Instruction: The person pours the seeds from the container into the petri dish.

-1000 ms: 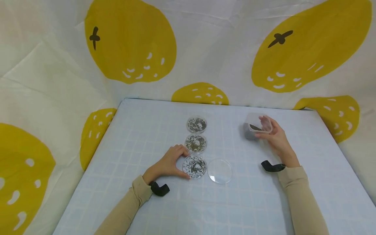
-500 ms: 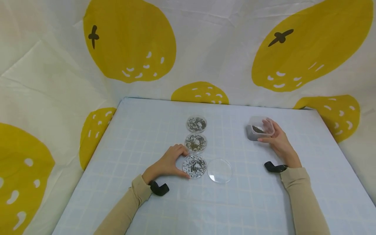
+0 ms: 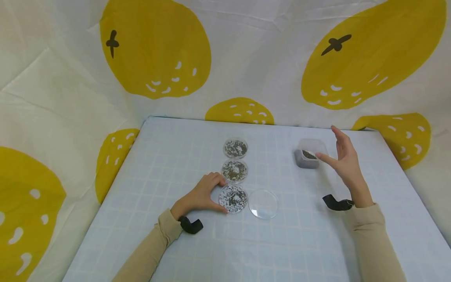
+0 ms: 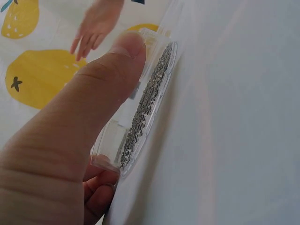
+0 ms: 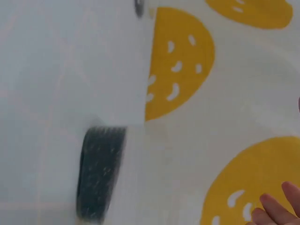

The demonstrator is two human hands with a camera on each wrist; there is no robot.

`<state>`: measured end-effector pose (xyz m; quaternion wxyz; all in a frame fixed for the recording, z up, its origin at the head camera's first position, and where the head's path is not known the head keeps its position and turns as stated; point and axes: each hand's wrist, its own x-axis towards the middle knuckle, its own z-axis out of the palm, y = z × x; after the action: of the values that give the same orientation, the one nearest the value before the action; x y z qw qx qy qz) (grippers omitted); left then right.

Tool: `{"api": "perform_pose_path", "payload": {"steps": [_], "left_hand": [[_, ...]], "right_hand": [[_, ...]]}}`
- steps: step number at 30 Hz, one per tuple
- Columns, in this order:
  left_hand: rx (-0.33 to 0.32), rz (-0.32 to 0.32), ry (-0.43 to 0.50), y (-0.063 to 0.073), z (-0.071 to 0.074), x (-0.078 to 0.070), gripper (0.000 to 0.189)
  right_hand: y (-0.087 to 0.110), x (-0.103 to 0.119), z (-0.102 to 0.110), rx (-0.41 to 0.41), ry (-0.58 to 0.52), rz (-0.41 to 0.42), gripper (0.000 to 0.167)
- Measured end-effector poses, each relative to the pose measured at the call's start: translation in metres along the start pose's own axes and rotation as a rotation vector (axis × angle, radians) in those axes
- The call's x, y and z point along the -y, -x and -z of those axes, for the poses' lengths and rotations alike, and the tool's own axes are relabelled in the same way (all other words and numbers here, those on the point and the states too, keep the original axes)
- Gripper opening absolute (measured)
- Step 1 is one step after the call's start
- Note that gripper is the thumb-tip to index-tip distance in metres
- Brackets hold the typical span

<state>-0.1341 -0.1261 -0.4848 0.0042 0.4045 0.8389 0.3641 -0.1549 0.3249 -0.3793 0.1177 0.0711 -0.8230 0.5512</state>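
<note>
In the head view my left hand (image 3: 200,196) grips the nearest petri dish (image 3: 233,199) from its left side, thumb at the near edge and fingers at the far edge. Dark grains (image 4: 146,103) are spread inside that dish. To its right lies a round clear lid (image 3: 263,204). My right hand (image 3: 348,164) is raised with fingers spread, just right of a clear plastic box (image 3: 305,159) that stands on the table with dark grains in it. Its thumb tip overlaps the box's right edge in this view.
Two more petri dishes with grains, a middle one (image 3: 234,171) and a far one (image 3: 235,148), continue the row behind the nearest. A pale checked cloth covers the table (image 3: 282,250). Behind it hangs a white curtain (image 3: 253,58) with yellow fruit prints.
My right hand set the tilted plastic box level on the table, let go, and moved right with its fingers spreading. My left hand has stayed at the nearest petri dish.
</note>
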Motion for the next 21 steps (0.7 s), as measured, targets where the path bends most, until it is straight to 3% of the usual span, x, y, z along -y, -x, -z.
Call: {"api": "perform_pose_path", "payload": {"steps": [5, 8, 13, 21], "left_hand": [[-0.009, -0.013, 0.002, 0.0, 0.0, 0.0, 0.074], [-0.015, -0.027, 0.001, 0.0, 0.0, 0.0, 0.074], [-0.021, -0.037, -0.002, 0.0, -0.001, 0.001, 0.075], [-0.022, -0.033, -0.007, 0.001, -0.001, 0.0, 0.076]], "right_hand": [[0.013, 0.027, -0.017, 0.099, -0.215, 0.156, 0.088], [0.024, 0.035, -0.03, 0.199, -0.229, 0.193, 0.086], [0.043, 0.032, -0.054, 0.385, -0.178, 0.174, 0.085], [0.067, -0.002, -0.087, 0.669, -0.24, 0.092, 0.093]]}}
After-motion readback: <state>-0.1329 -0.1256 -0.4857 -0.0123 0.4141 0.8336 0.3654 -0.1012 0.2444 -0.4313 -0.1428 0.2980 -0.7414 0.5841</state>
